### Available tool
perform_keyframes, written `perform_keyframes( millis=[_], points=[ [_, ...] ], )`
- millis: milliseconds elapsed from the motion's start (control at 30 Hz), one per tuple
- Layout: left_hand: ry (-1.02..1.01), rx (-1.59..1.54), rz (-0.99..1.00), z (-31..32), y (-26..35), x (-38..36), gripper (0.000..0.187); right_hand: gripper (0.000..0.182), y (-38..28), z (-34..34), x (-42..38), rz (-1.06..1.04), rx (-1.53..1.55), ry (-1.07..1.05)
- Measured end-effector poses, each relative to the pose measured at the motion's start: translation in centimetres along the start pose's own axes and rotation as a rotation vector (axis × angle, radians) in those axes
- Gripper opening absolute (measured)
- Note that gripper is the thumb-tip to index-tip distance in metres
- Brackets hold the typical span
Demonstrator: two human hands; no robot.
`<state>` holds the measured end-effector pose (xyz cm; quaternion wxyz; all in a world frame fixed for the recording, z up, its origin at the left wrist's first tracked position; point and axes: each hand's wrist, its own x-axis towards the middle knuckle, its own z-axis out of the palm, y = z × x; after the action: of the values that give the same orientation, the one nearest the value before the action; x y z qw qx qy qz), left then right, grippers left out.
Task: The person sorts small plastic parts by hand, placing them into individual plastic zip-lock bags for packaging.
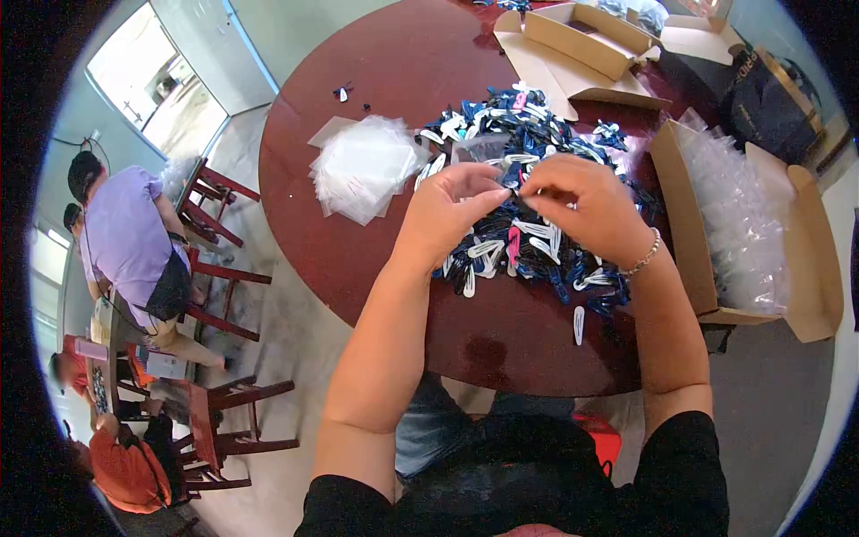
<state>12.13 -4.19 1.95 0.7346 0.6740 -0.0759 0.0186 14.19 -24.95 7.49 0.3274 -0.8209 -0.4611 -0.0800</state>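
A large heap of hair clips [488, 255], dark blue, black, white and a few pink, covers the middle of the round red-brown table [358, 80]. Above the heap, my left hand [458, 208] has thumb and index finger pinched together at a small dark item. My right hand [586, 201] is beside it, its fingers curled in a pinch close to the left fingertips. The small item between them is too tiny to make out. Left of the heap lies a stack of clear plastic bags [367, 166]. One white clip [579, 325] rests apart near the front edge.
An open cardboard box [689, 224] of filled clear bags stands at the right. Another open box [586, 40] is at the back, near a dark bag [774, 103]. At the far left, people [134, 233] sit by another table among wooden stools [224, 421].
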Motion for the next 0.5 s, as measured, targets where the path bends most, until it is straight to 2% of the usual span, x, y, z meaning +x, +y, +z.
perform_keyframes(
  millis=[67, 100, 167, 333, 400, 500],
  points=[
    [-0.016, 0.082, 0.010, 0.0, 0.1, 0.0, 0.035, 0.009, -1.4, -0.3, 0.0, 0.219, 0.225, 0.152],
    [-0.031, 0.163, 0.020, 0.0, 0.1, 0.0, 0.035, 0.009, -1.6, -0.1, 0.1, 0.220, 0.226, 0.153],
    [-0.070, 0.155, 0.027, 0.2, 0.4, -0.1, 0.036, 0.008, -1.7, 0.4, 0.1, 0.172, 0.260, 0.302],
    [-0.172, 0.125, 0.069, 0.4, 0.0, -0.1, 0.038, 0.014, -1.8, 1.5, 0.3, 0.142, 0.238, 0.351],
    [-0.185, 0.099, -0.004, 0.5, 0.2, -0.5, 0.029, 0.017, -1.6, 1.7, 0.3, 0.127, 0.240, 0.366],
    [-0.200, 0.011, -0.062, 0.5, 0.6, -0.4, 0.031, 0.019, -1.2, 1.7, 0.3, 0.081, 0.225, 0.382]
  ],
)
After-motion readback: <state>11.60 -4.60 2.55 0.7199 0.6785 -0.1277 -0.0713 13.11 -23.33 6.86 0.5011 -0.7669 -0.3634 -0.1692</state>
